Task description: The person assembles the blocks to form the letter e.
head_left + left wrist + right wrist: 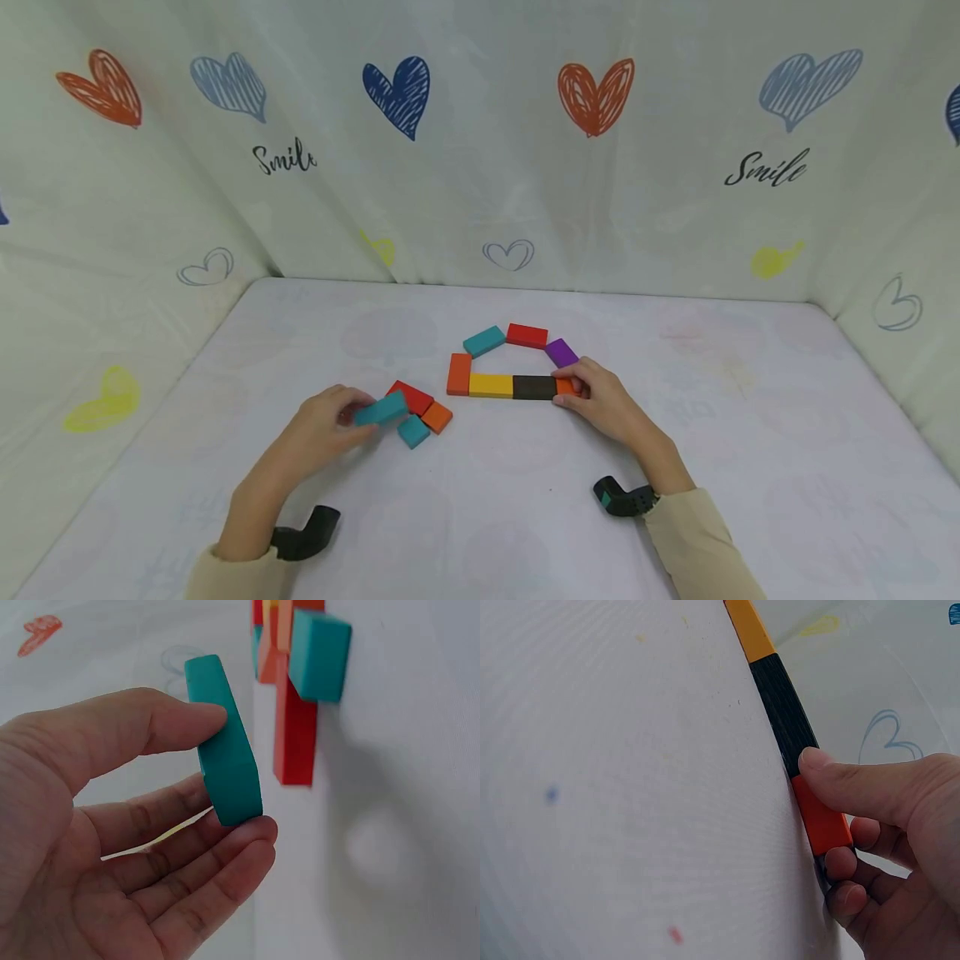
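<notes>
A teal block (229, 761) is pinched between the thumb and fingers of my left hand (321, 427), lifted over a small pile. In that pile are a red block (411, 397), an orange block (437, 417) and another teal block (413, 432). My right hand (603, 402) grips an orange block (825, 817) at the right end of a straight row. That row runs on through a black block (534, 387) and a yellow block (491, 386). The thumb also touches the black block's edge in the right wrist view.
An upright orange-red block (459, 374) borders the row's left end. Above it, a teal block (484, 342), a red block (527, 336) and a purple block (562, 352) form an arch on the white table (480, 517). A heart-printed curtain (495, 183) hangs behind.
</notes>
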A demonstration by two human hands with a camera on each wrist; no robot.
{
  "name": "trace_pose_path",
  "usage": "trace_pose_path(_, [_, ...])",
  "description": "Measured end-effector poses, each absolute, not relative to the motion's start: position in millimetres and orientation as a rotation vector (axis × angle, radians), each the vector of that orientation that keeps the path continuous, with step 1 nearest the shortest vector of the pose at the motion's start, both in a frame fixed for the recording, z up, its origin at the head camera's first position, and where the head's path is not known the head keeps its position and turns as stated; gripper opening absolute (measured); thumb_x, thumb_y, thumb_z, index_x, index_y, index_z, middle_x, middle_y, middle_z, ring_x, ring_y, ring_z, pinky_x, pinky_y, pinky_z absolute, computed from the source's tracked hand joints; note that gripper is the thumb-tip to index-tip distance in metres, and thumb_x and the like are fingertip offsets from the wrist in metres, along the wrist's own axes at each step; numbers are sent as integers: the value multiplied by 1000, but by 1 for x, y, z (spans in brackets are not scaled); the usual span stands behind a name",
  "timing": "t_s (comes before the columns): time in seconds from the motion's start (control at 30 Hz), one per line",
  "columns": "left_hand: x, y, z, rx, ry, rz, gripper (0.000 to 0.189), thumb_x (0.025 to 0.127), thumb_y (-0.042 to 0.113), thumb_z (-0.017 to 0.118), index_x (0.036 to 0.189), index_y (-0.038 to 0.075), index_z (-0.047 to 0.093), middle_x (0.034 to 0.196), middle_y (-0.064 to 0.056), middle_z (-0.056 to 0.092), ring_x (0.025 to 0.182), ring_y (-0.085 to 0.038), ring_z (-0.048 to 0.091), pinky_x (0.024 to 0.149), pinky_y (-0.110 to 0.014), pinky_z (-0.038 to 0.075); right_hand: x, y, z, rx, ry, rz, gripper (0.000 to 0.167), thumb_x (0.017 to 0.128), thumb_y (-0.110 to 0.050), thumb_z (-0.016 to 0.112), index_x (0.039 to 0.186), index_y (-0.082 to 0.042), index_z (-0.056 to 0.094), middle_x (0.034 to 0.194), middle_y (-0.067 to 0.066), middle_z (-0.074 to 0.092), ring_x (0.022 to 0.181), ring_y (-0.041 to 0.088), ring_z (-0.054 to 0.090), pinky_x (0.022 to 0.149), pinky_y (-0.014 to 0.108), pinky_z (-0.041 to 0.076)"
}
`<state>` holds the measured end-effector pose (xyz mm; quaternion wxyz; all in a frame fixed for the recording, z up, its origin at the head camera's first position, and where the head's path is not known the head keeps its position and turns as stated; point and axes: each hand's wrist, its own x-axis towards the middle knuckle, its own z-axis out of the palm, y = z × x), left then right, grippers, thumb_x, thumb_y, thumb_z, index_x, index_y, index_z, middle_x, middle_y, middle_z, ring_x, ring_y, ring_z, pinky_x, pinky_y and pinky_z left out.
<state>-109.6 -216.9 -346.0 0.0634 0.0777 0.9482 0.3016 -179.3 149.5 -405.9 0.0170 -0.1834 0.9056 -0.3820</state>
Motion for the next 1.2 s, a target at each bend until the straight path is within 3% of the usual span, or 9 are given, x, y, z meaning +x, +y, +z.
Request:
trace_pose_path(0.5, [-97,-142,-352,81,2755,1007,33,73,22,78,97,6,61,79,1,57,71,-11,52,65,-23,50,-180,149,-404,-567,2801,-1186,33,82,-15,70,114,-6,63,81,3,44,76,15,42,61,21,35])
trace_pose_path(0.73, [-94,-122,-366,79,2768,963,33,75,24,77,96,5,59,78,0,54,72,-13,50,61,-24,48,-180,150,-404,-558,2803,-1176,34,82,-15,70,114,-6,63,80,3,44,76,15,42,61,21,34])
trace_pose_path(0.93, [-94,-118,-372,47,2774,910,37,75,30,76,95,5,57,70,-1,49,66,-13,46,54,-22,42,-180,150,-403,-553,2801,-1175,34,82,-15,70,114,-6,63,80,3,44,75,15,42,61,21,34])
trace_pose_path(1.2, [-95,-115,-375,-30,2787,863,36,75,35,76,75,10,50,56,0,39,55,-13,41,48,-21,29,-180,149,-404,-556,2791,-1180,34,83,-16,70,115,-7,63,80,2,44,76,15,42,61,21,35])
